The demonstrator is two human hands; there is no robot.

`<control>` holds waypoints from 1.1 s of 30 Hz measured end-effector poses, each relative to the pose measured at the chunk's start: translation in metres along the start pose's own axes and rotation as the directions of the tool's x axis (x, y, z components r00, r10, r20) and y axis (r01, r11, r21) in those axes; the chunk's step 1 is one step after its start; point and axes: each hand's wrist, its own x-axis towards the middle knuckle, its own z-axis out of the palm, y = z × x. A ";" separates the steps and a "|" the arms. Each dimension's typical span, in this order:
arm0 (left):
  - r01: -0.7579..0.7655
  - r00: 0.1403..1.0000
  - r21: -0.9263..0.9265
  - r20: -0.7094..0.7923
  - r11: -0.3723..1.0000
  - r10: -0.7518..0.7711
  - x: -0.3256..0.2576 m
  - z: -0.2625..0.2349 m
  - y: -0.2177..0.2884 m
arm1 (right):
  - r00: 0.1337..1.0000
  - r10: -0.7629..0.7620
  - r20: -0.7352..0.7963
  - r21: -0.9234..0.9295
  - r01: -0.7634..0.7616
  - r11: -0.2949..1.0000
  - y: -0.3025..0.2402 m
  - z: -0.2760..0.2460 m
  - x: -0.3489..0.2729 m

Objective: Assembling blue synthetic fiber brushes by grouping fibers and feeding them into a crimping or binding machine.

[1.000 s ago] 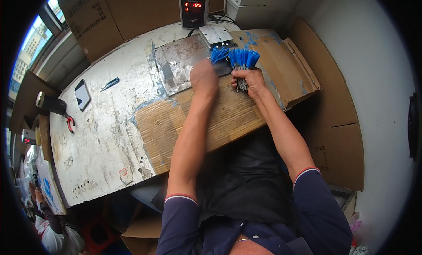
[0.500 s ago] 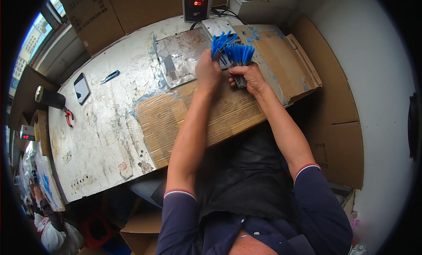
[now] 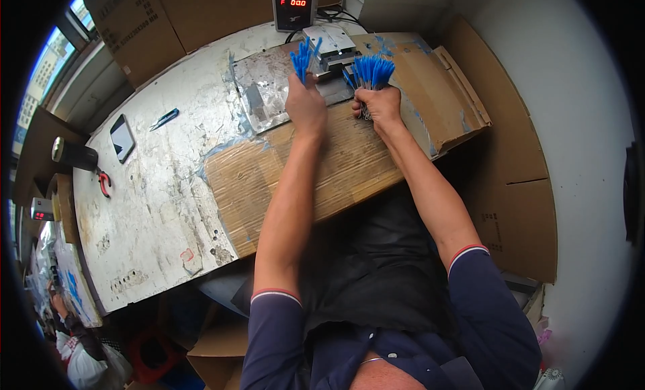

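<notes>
My left hand (image 3: 306, 108) is closed around a small bunch of thin blue-ended sticks (image 3: 302, 57), whose blue ends fan upward over the metal plate. To its right, my right hand (image 3: 380, 106) grips a thicker bundle of thin blue-ended metal rods (image 3: 373, 70). The blue ends point away from me, and the silvery ends show below my fingers. Both hands are apart from each other, above the far part of the cardboard-covered work area. A metal block fixture (image 3: 328, 42) stands just beyond them. What exactly the rods are cannot be made out.
A red-digit display box (image 3: 293, 8) stands at the back. A metal plate (image 3: 269, 81) and cardboard sheet (image 3: 295, 168) cover part of the worn white table (image 3: 154, 208). Leftward lie a utility knife (image 3: 164, 118), phone (image 3: 122, 139), red-handled pliers (image 3: 104, 183) and dark cup (image 3: 74, 153). Another person's hand shows far left.
My left hand has moved left, away from the right-hand bundle, carrying its blue-ended sticks. My right hand has shifted slightly up. The fixture shows more, and the display's digits have changed.
</notes>
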 end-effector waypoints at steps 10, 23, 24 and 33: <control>-0.028 0.996 0.019 -0.089 0.999 0.029 0.000 -0.002 -0.002 | 0.996 0.008 -0.088 -0.116 -0.018 0.993 0.001 0.016 0.013; -0.314 0.949 0.253 0.114 0.915 0.294 -0.003 0.004 -0.006 | 0.989 0.149 0.007 0.112 -0.149 0.983 -0.002 -0.004 0.008; -0.314 0.949 0.253 0.115 0.915 0.294 -0.003 0.004 -0.006 | 0.987 0.156 0.039 0.111 -0.159 0.981 -0.002 -0.006 0.005; -0.359 0.932 0.250 0.154 0.899 0.329 -0.002 0.004 -0.009 | 0.962 0.239 0.129 0.048 -0.247 0.968 -0.010 -0.011 0.002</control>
